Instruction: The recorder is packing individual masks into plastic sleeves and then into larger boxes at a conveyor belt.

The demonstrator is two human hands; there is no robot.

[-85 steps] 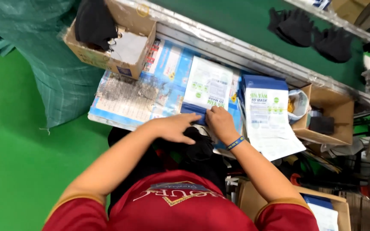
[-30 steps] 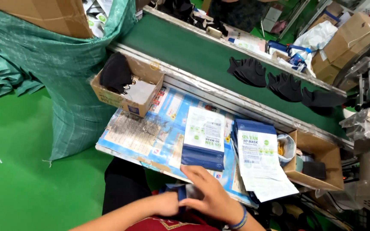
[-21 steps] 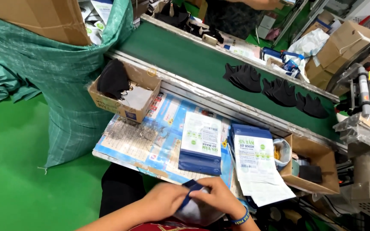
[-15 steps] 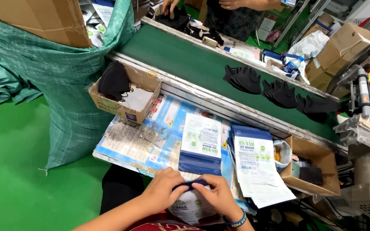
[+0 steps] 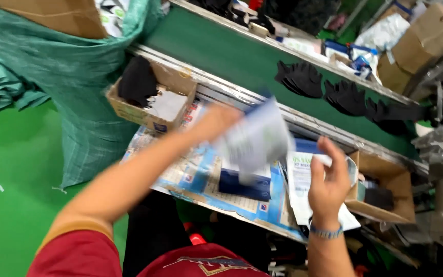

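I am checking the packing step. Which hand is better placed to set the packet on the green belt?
Probably left: the left hand holds the packet raised near the green belt; the right hand is empty.

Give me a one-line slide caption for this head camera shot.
Left hand lifts a blurred white-and-blue packet above the packing table; right hand hovers open beside the green conveyor belt carrying black gloves.

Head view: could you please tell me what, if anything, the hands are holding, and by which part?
The left hand holds a blurred white and blue packet by its upper left edge. The right hand is open, holding nothing.
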